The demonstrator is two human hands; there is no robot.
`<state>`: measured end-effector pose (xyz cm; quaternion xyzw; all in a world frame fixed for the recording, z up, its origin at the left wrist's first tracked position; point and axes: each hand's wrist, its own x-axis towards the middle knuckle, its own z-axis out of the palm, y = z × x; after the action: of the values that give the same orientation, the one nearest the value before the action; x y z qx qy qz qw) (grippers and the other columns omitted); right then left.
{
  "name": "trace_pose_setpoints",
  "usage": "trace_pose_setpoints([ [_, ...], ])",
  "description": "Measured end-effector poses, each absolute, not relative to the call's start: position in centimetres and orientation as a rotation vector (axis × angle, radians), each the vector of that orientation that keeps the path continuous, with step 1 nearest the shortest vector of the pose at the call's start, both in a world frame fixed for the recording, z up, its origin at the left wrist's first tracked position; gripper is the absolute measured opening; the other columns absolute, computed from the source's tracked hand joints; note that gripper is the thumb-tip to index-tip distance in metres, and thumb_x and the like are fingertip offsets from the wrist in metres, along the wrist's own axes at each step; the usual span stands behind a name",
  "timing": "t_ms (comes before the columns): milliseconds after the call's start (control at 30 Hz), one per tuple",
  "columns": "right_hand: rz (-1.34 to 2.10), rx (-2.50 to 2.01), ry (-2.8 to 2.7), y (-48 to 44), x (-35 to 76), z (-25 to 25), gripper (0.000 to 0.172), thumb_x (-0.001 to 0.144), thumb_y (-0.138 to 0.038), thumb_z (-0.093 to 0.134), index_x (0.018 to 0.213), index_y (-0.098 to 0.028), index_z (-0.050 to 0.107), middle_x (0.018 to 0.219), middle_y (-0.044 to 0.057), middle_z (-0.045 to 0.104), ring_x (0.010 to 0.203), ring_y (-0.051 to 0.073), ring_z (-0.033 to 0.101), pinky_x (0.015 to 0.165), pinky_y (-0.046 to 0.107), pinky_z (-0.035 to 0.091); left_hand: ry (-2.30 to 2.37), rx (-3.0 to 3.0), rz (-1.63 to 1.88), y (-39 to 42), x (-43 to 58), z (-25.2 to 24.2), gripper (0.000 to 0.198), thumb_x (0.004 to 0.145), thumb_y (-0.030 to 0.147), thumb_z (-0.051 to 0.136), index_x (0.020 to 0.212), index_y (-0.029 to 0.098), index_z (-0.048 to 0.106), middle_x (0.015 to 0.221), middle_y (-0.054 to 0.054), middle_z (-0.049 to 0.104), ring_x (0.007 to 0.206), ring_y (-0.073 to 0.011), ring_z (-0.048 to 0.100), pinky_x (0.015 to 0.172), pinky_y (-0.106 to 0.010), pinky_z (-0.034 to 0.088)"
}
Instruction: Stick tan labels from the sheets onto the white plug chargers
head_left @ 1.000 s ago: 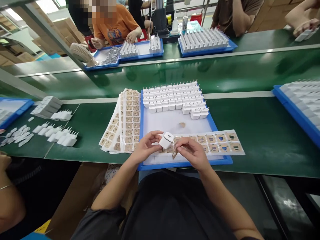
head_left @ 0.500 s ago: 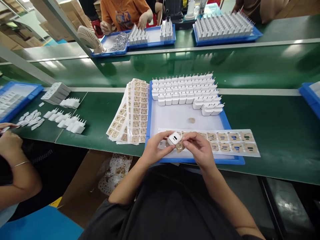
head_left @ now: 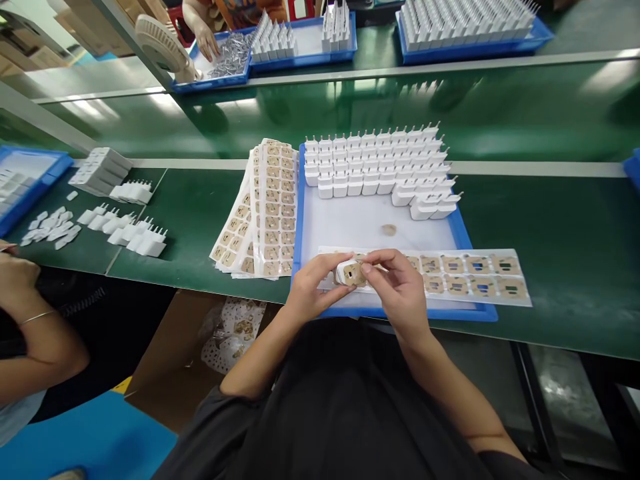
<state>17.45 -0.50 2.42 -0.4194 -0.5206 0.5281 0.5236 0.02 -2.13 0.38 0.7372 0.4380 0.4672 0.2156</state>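
Between the thumb and fingers of my left hand [head_left: 316, 287] sits a white charger plug [head_left: 343, 273], its port face turned up. A brown sticker [head_left: 355, 273] with a cut-out lies against that face, and my right hand [head_left: 397, 287] pinches its right edge. Under both hands a sheet of brown stickers [head_left: 475, 275] stretches across the front of a blue-rimmed tray [head_left: 463, 233]. Rows of white charger plugs [head_left: 375, 163] stand at the tray's back, pins up. One small loose brown piece [head_left: 389, 230] rests on the tray's white floor.
Left of the tray lie stacked sticker sheets [head_left: 267, 213]. Farther left are loose white plugs [head_left: 135, 233], small white pieces [head_left: 53, 227] and a co-worker's arm [head_left: 40, 333]. Across the green bench another person's hand [head_left: 206, 41] reaches into metal parts [head_left: 233, 57]. An open cardboard box [head_left: 165, 360] stands below.
The brown sticker has moved from beside the plug onto its port face. The view has shifted slightly downward. The person opposite now has a hand at the metal parts.
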Motion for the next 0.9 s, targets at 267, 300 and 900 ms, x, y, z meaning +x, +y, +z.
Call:
trace_pose_setpoints([
  [267,1.190,-1.015,-1.332,-0.47,17.23,2.15,0.006,0.091,-0.022,0.068,0.096,-0.025,0.070,0.087,-0.001,0.067,0.078,0.013,0.063,0.074,0.028,0.052,1.187,2.046,1.300,-1.92,-0.16,0.39,0.045,0.088,0.028,0.074,0.131,0.021,0.061,0.119,-0.012,0.073,0.111,-0.0230,0.069,0.096,-0.037,0.056],
  [300,1.184,-1.021,-1.338,-0.45,17.22,2.16,0.006,0.091,-0.022,0.068,0.096,-0.025,0.070,0.088,-0.001,0.068,0.078,0.013,0.063,0.074,0.028,0.053,1.188,2.043,1.295,-1.92,-0.18,0.37,0.045,0.088,0.028,0.074,0.131,0.021,0.061,0.119,-0.012,0.073,0.111,-0.0230,0.069,0.096,-0.037,0.056],
  [900,1.047,-1.079,-1.427,-0.64,17.14,2.50,0.006,0.091,-0.022,0.066,0.095,-0.025,0.069,0.088,0.000,0.070,0.081,0.015,0.066,0.071,0.028,0.056,1.174,2.048,1.272,-1.89,-0.22,0.51,0.045,0.089,0.026,0.074,0.131,0.021,0.060,0.120,-0.012,0.072,0.113,-0.0234,0.068,0.098,-0.038,0.056],
])
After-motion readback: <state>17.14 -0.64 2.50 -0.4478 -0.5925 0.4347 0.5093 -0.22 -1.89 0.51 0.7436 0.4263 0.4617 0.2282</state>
